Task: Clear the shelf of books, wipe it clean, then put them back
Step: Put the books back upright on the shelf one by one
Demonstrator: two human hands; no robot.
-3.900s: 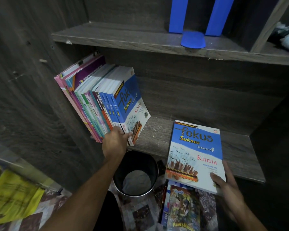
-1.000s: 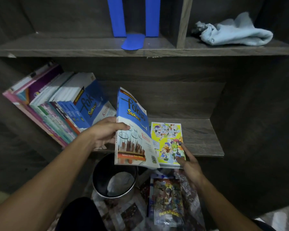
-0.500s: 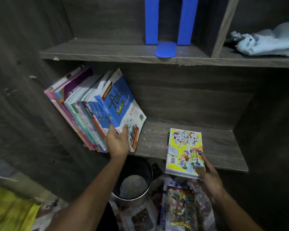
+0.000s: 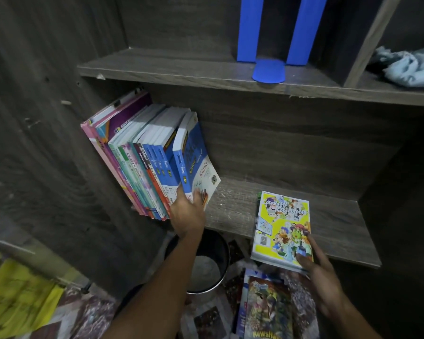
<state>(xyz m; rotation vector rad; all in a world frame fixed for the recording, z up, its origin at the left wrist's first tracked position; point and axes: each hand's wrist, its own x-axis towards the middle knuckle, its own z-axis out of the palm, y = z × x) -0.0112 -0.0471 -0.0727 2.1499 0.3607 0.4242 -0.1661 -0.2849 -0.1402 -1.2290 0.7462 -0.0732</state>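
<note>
A row of books (image 4: 142,167) leans left against the side wall of the lower wooden shelf (image 4: 233,206). At its right end stands a blue and white "Fokus Kimia" book (image 4: 196,157). My left hand (image 4: 187,214) grips that book's lower edge, thumb on the spine and fingers on the cover. A yellow comic book (image 4: 282,223) lies flat at the shelf's front, overhanging the edge. My right hand (image 4: 321,277) holds its lower right corner, thumb on the cover.
A blue bookend (image 4: 269,69) stands on the upper shelf, with a light blue cloth (image 4: 411,67) in the compartment to its right. Below the shelf are a metal bin (image 4: 203,267), more comics (image 4: 267,309) on the floor, and yellow paper (image 4: 17,299) at lower left.
My left hand has carried the blue Kimia book leftward and stood it against the end of the leaning row. The yellow comic stays on the shelf in my right hand.
</note>
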